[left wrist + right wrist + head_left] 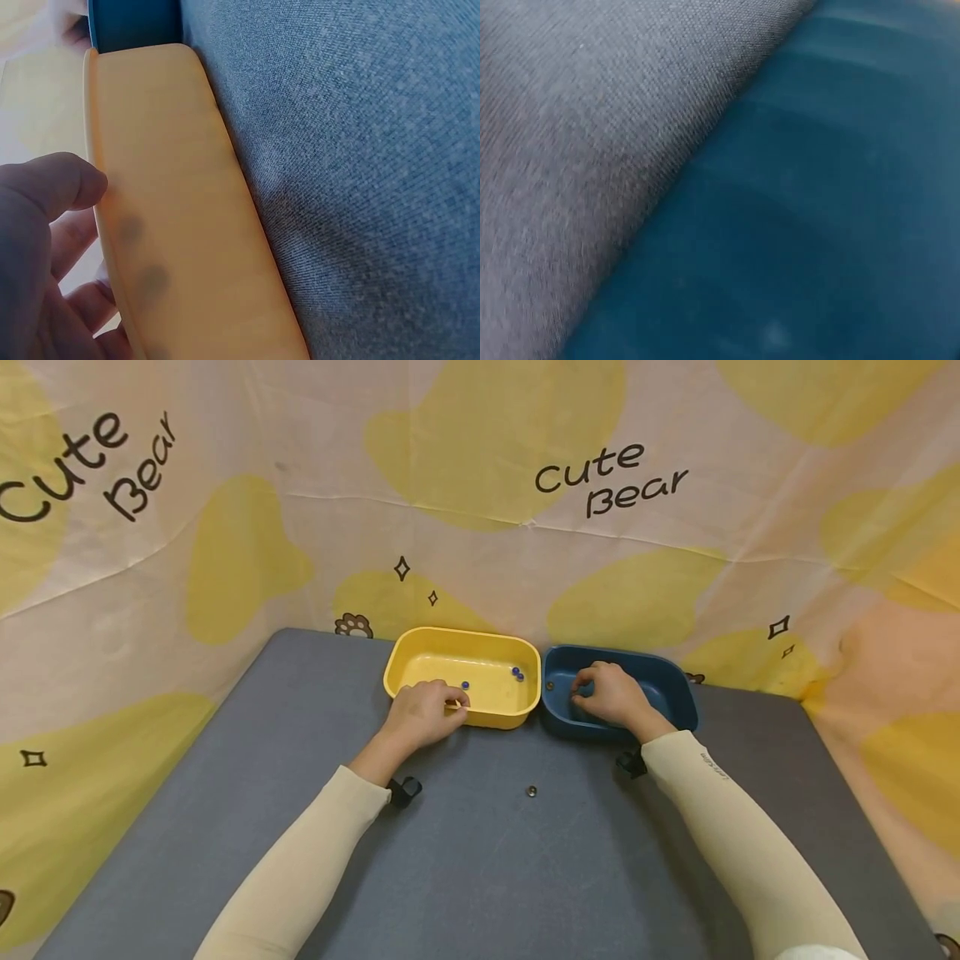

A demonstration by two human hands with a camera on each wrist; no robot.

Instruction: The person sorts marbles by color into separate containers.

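A yellow bin point(420, 662) and a dark blue bin point(678, 689) stand side by side at the table's far edge. Three small blue beads point(517, 673) lie in the yellow bin, and one dark bead point(549, 686) lies in the blue bin. My left hand point(429, 710) sits at the yellow bin's near rim point(172, 225), its fingers point(71, 236) and thumb curled just inside. My right hand point(607, 693) reaches into the blue bin point(817, 225) with its fingers curled downward. What either hand pinches, if anything, is hidden.
A single small dark bead point(531, 791) lies on the grey cloth table point(480, 860) between my forearms. A printed cloth backdrop point(480, 527) rises behind and to both sides of the table. The table's left and right edges drop off.
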